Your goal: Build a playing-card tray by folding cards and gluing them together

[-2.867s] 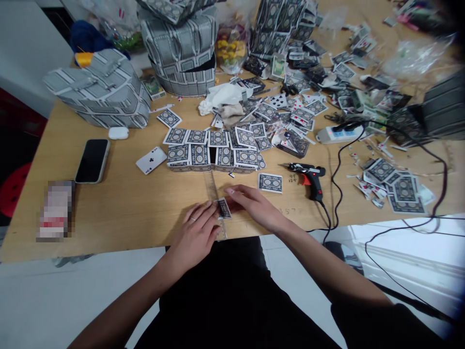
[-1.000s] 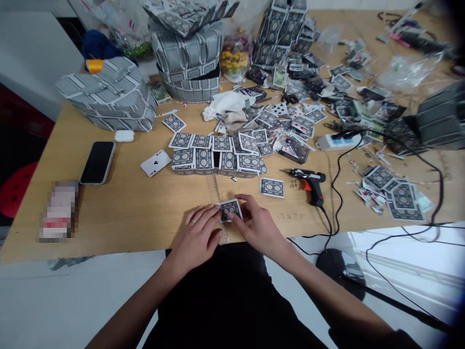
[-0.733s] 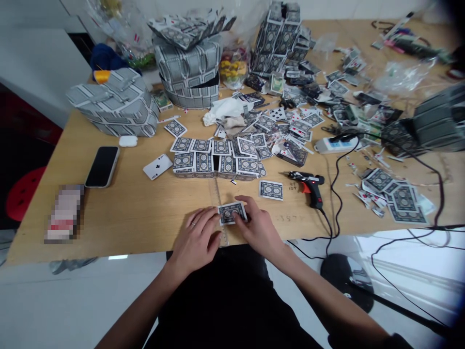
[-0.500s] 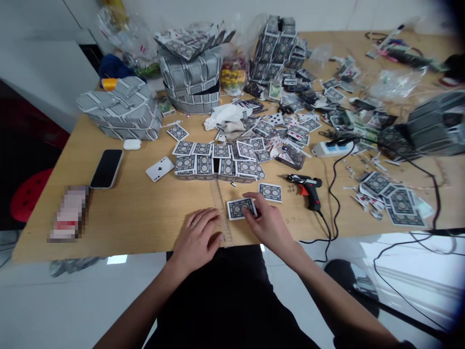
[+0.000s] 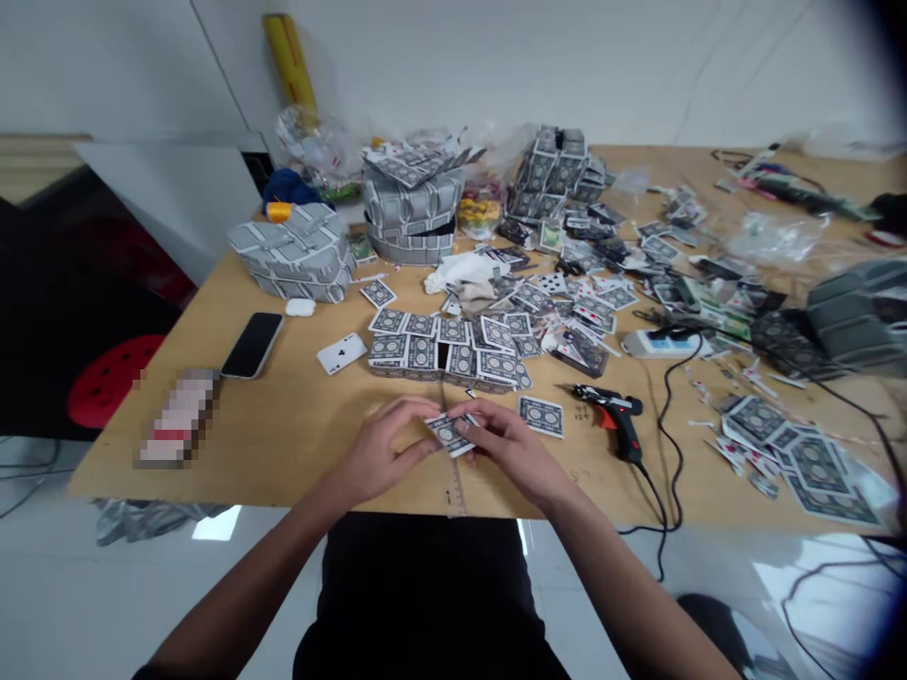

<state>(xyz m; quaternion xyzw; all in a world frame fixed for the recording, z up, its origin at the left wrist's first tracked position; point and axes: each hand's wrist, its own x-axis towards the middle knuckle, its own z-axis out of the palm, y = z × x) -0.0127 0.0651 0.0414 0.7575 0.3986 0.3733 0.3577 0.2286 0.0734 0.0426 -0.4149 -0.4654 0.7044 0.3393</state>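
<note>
Pinching a blue-backed playing card (image 5: 448,434) between my left hand (image 5: 379,458) and right hand (image 5: 514,449), my fingers (image 5: 471,413) press its edges from both sides. It sits tilted above a clear ruler (image 5: 455,493) on the counter (image 5: 283,434), near a row of upright-edged card blocks (image 5: 446,354), with a loose card (image 5: 539,416) just beside my right hand.

Wooden table (image 5: 283,444) — scattered playing cards (image 5: 540,416), glue gun (image 5: 613,413), phone (image 5: 251,345).

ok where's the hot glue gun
In the head view, the hot glue gun lies on the table, right of the right hand and a loose playing card, with the power strip beyond it.
</note>
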